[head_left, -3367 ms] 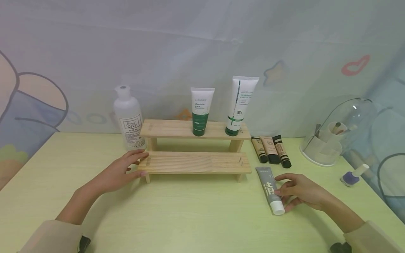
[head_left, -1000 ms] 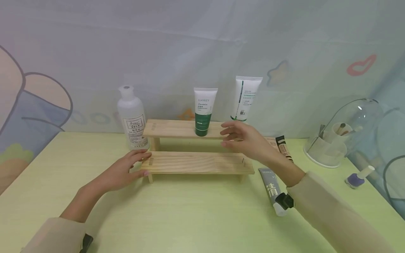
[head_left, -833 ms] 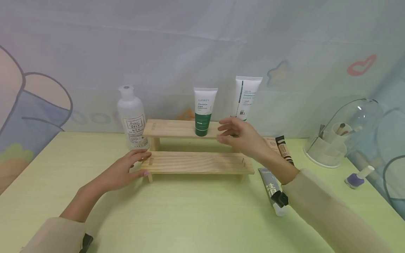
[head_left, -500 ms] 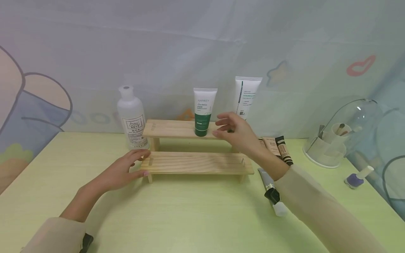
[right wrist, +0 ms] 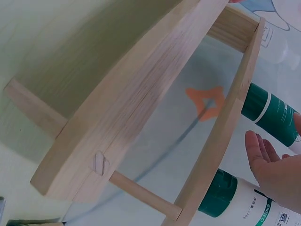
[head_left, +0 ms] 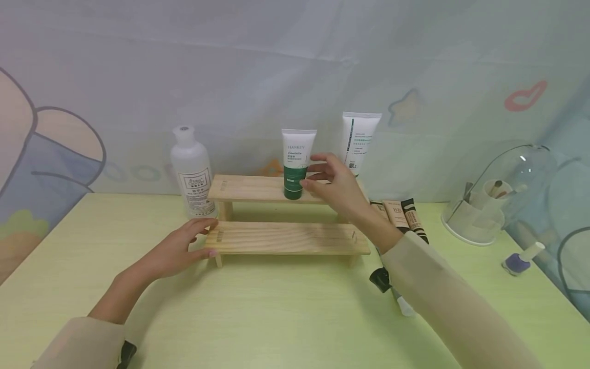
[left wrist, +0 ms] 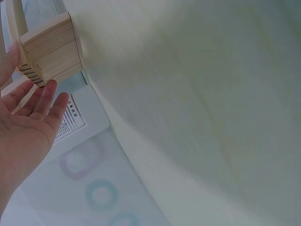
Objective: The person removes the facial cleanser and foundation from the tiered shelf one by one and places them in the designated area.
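One wooden stand point(head_left: 272, 230): I have the left hand point(head_left: 172, 251) pinching the end of its lower shelf point(head_left: 295, 239), presumably for steadiness. Right hand point(head_left: 342, 189), fingers loose and gripping nothing, is beside the green-and-white tube point(head_left: 296, 161), upright on the upper shelf point(head_left: 251, 188), its cap point(head_left: 292, 192) likely serving as base.

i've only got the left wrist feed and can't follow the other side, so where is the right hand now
Observer: The right hand is close beside the green-and-white tube; I can't tell for sure whether they touch.
Operator: ok and is that tube standing or lying
Observer: It stands cap-down on the upper shelf.
Operator: anything else up there with it
Observer: Yes, a second tube, mostly white, its lower part hidden by the right hand in the head view.
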Demonstrator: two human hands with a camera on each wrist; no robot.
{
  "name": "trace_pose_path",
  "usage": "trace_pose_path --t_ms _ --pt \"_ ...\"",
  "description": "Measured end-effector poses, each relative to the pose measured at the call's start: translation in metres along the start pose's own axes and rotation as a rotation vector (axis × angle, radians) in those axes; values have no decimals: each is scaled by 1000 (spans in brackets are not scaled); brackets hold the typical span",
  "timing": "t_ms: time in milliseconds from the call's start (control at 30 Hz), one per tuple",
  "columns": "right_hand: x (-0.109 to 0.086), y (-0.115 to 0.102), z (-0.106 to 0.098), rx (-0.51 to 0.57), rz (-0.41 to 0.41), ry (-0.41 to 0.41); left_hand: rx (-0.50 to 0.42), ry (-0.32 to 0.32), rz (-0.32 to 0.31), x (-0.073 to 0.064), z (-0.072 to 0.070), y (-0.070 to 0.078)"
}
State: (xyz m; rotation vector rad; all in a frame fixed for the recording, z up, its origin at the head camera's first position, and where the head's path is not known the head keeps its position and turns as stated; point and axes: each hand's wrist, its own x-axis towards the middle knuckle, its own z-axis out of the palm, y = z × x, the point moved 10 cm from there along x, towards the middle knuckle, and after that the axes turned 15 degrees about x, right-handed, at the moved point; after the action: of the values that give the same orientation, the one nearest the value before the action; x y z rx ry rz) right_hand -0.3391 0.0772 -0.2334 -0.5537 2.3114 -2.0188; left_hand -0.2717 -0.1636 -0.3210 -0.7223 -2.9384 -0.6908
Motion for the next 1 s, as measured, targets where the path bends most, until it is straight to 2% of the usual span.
trace_pose_path --t_ms 500,1000 --pt "6 -2 9 28 -59 -3 -12 -2 -7 -1 0 -1" --pt "6 3 6 1 -54 20 -12 -9 -8 -2 0 0"
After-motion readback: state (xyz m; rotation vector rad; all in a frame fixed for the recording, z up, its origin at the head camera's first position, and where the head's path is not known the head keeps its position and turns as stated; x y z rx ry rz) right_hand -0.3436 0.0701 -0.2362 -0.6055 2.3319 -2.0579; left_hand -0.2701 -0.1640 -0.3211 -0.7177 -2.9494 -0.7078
